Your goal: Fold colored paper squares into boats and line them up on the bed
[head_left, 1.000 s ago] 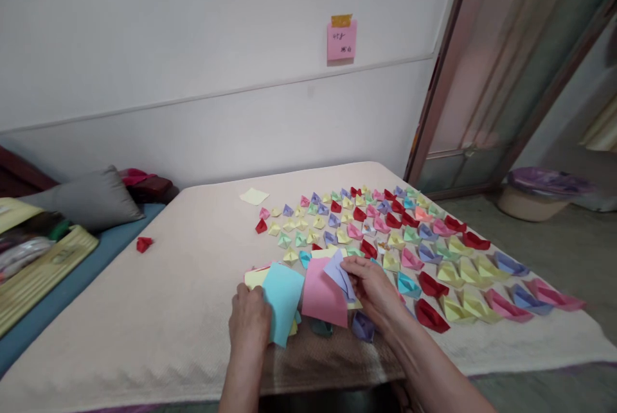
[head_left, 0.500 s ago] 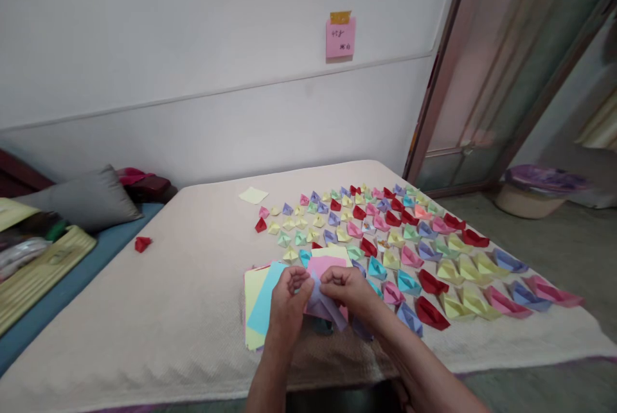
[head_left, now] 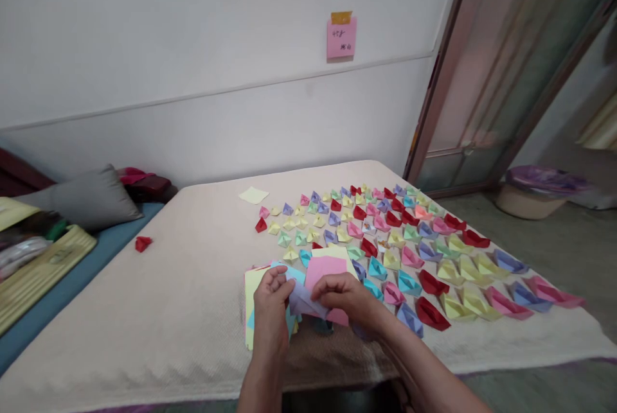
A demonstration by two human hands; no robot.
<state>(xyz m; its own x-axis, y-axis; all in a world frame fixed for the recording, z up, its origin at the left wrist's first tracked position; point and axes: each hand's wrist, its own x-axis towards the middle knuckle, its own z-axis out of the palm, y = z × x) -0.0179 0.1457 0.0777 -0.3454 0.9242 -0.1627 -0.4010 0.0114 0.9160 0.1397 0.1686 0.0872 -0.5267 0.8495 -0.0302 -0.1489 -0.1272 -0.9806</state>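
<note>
Between both hands is a folded sheet of light purple paper (head_left: 303, 300). My left hand (head_left: 272, 297) pinches its left edge with thumb and fingers. My right hand (head_left: 344, 294) grips the right side, fingers curled over it. Behind and under the hands lie stacks of coloured paper: a yellow and blue stack (head_left: 251, 310) to the left, and pink sheets (head_left: 324, 270) on pale yellow ones in the middle. Part of both stacks is hidden by my hands. Rows of small folded paper boats (head_left: 409, 281) in several colours cover the right side of the bed-like surface.
A lone red paper piece (head_left: 143, 243) lies on the left of the cream cover (head_left: 193, 297); a pale yellow sheet (head_left: 253, 195) lies at the back. A grey cushion (head_left: 91, 201) stands far left. A pink note (head_left: 341, 38) is taped to the wall. A lidded tub (head_left: 527, 198) stands right.
My left hand has shifted left, and the purple paper has moved left with it. Both hands are a little farther apart. More of the pink sheets shows between them.
</note>
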